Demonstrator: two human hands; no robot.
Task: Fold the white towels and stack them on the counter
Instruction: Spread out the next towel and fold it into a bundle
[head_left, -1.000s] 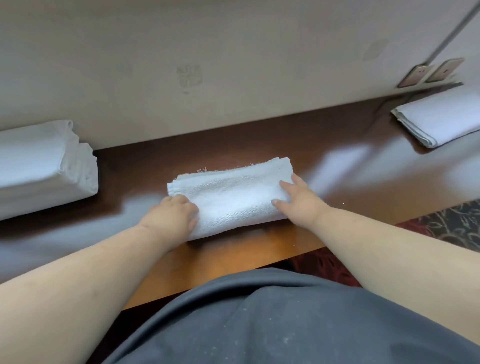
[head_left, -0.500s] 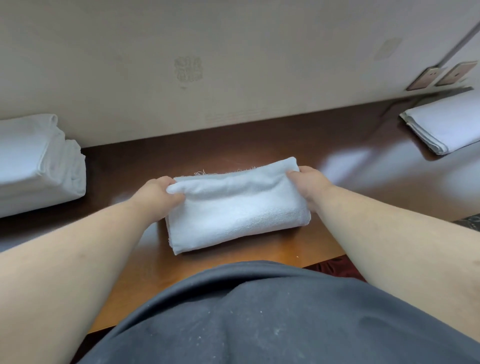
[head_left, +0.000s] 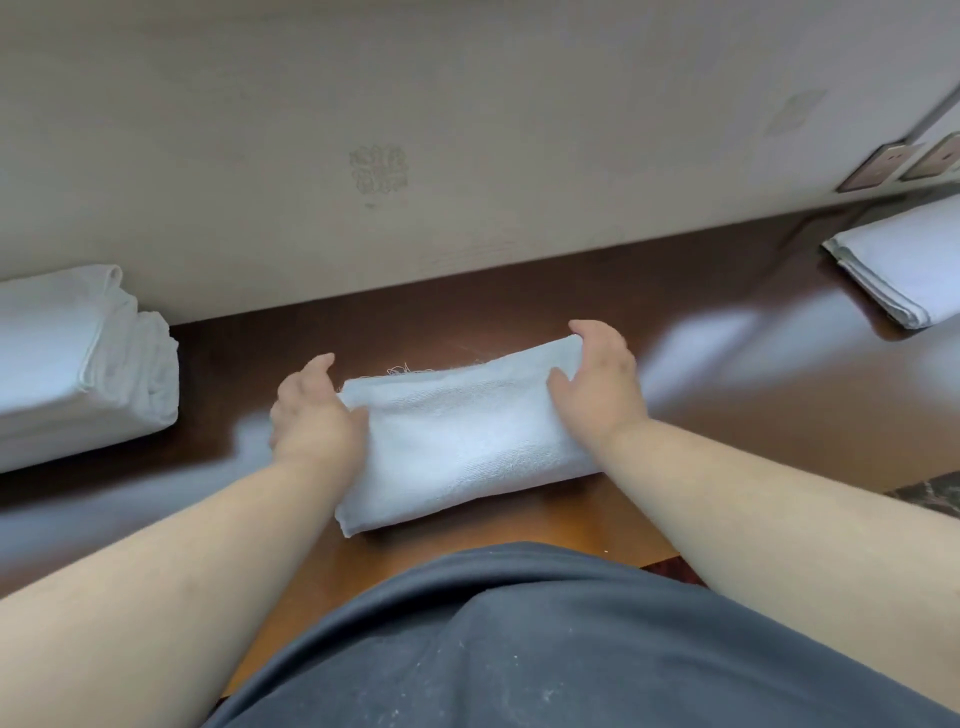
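Note:
A folded white towel (head_left: 462, 441) lies on the brown wooden counter (head_left: 727, 395), right in front of me. My left hand (head_left: 317, 415) holds its left end, thumb on top and fingers curled round the edge. My right hand (head_left: 597, 384) grips the right end the same way, thumb on the towel's top face. A frayed thread edge shows along the towel's far side. A stack of folded white towels (head_left: 78, 358) sits at the far left of the counter.
Another folded white cloth (head_left: 904, 265) lies at the counter's far right. A beige wall (head_left: 467, 130) runs along the back, with two wall sockets (head_left: 893, 166) at the right. My grey shirt (head_left: 519, 649) fills the bottom; patterned floor shows beyond the counter's near edge.
Both hands went from pressing flat on the towel's near edge to its two ends, where they now grip it. The towel's right end sits slightly higher.

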